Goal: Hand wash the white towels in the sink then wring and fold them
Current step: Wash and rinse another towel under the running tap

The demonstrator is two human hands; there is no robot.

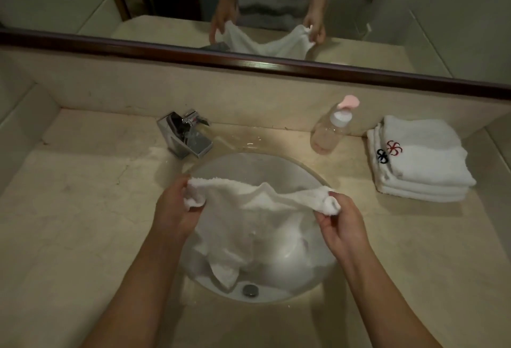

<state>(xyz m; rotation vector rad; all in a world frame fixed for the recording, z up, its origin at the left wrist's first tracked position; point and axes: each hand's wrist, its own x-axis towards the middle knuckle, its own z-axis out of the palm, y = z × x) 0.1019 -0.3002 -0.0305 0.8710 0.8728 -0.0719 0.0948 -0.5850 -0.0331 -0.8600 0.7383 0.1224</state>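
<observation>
The left hand (177,209) and right hand (341,222) each pinch a top corner of a white towel (257,223), stretched side to side between them and hanging down into the sink (309,170). Folded towels (423,159) lie right, nearer the right hand.

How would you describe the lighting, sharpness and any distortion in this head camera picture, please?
Head view: dim, warm light; a bright glare patch on the wet counter behind the sink; wide-angle bending tilts and curves the mirror frame; the picture is soft overall, with the wet towel slightly washed out, though the folded towels show clear logos.
</observation>
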